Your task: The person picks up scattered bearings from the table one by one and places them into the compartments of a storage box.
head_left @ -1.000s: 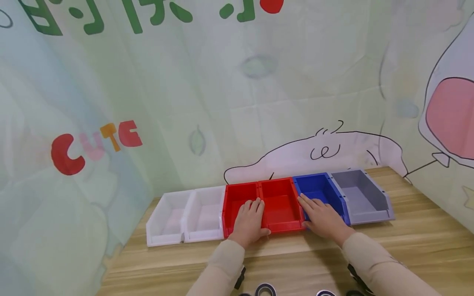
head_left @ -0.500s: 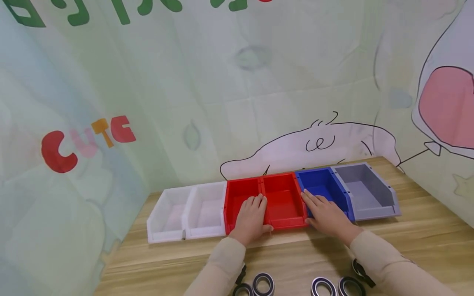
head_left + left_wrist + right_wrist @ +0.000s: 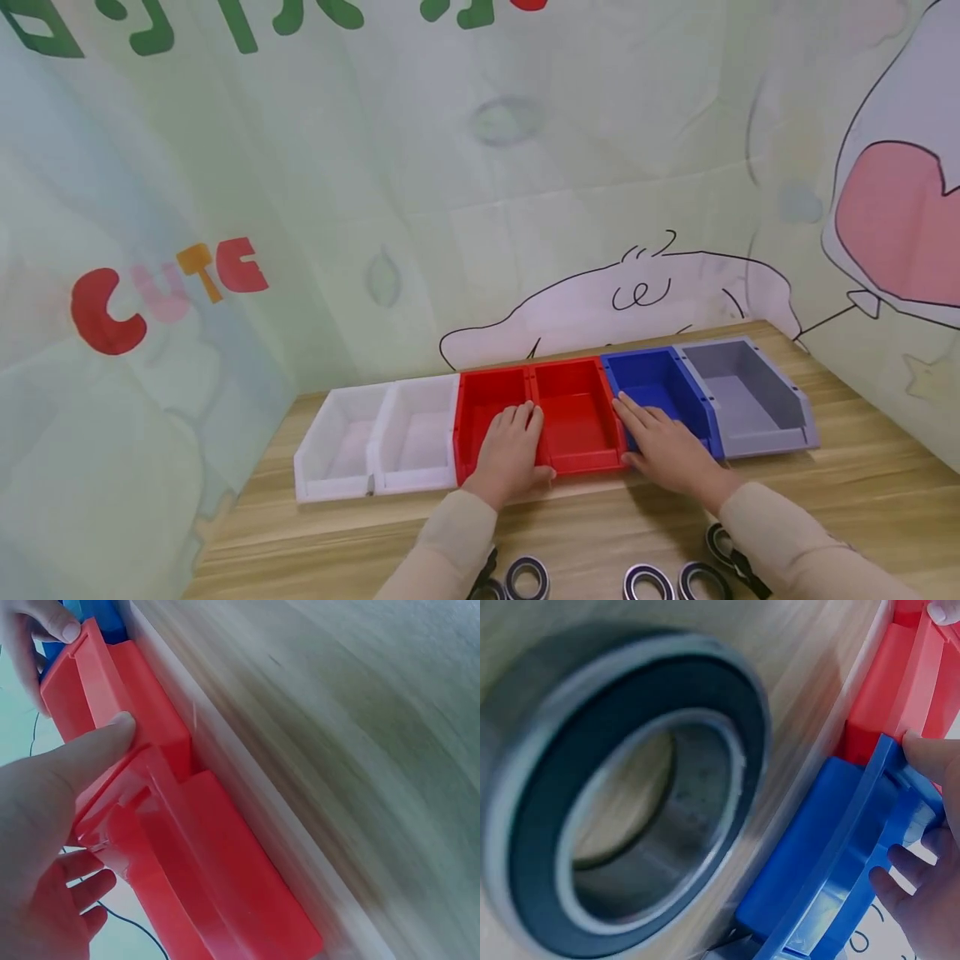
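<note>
Side by side stand two red storage bins, the left red bin (image 3: 474, 400) and the right red bin (image 3: 577, 412). My left hand (image 3: 512, 454) lies over the wall where they meet; its thumb presses the right red bin's front lip in the left wrist view. My right hand (image 3: 670, 450) grips the right red bin's other side, where it meets the blue bin (image 3: 651, 385). In the right wrist view, its thumb (image 3: 922, 754) touches the red bin's front corner, and the other fingers curl loosely over the blue bin. Parts of both hands' index fingers are hidden.
Two white bins, a left one (image 3: 341, 442) and a right one (image 3: 412, 433), continue the row leftward; a grey bin (image 3: 738, 400) ends it. Several ring bearings lie on the wooden table (image 3: 337, 542) near me; one bearing (image 3: 536, 825) looms close in the right wrist view. A printed cloth (image 3: 420, 167) hangs behind.
The head view has shifted slightly, bringing more of the bearings into sight. Both hands keep their hold on the right red bin, and the bins keep their order in the row.
</note>
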Tool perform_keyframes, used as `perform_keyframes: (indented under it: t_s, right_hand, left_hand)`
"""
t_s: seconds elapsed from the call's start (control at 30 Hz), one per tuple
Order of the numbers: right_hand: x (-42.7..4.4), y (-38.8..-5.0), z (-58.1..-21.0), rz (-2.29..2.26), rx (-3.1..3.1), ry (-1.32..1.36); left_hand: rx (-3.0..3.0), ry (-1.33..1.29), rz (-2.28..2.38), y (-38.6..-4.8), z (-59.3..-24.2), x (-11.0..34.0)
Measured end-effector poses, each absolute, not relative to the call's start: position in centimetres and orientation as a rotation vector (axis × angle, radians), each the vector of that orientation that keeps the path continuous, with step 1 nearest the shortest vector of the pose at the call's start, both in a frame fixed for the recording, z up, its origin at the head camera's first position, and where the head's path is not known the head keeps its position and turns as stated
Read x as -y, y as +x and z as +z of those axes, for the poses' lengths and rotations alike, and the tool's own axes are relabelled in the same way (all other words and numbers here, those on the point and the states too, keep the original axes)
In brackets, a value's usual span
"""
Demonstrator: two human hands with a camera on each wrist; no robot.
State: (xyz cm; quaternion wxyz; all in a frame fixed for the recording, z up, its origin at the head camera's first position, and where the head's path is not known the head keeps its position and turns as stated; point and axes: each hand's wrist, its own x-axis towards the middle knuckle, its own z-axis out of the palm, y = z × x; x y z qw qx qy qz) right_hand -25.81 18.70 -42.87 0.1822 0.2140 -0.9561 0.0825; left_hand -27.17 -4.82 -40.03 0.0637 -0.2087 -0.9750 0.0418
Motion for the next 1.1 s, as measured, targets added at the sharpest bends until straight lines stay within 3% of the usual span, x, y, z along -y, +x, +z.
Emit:
perform_keyframes:
  t_s: [1.1]
  right_hand:
    - [-21.5, -22.6, -42.9, 0.254, 2.700, 0.600]
  left_hand:
    - [2.855, -0.779, 0.323, -24.8, -40.0, 2.8]
